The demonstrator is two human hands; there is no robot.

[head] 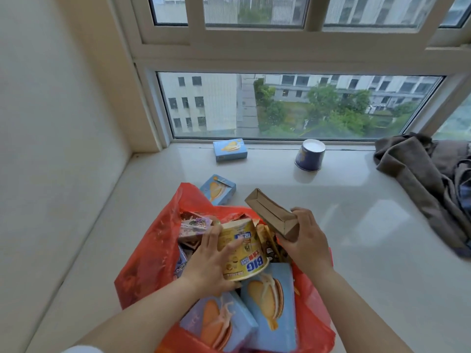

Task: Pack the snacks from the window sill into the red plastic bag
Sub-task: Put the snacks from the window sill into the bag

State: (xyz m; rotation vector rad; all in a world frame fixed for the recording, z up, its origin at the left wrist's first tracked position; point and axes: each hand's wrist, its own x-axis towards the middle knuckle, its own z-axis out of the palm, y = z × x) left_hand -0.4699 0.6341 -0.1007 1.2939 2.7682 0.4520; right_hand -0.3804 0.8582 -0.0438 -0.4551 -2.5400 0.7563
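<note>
The red plastic bag (147,253) lies open on the window sill (331,225), full of snacks. My left hand (211,261) holds a yellow noodle cup (244,248) lying tilted inside the bag. My right hand (308,240) grips a brown cardboard box (270,212) over the bag's far right side. Two blue biscuit boxes (270,301) lie in the bag's near part, and a purple packet (195,225) sits at its left. Outside the bag, one blue biscuit box (218,189) lies just behind it, another (230,149) stands by the window, and a blue paper cup (310,155) stands upside down.
A heap of brown and grey clothing (428,179) lies on the sill at the right. The wall (51,149) closes the left side and the window glass (293,105) the back.
</note>
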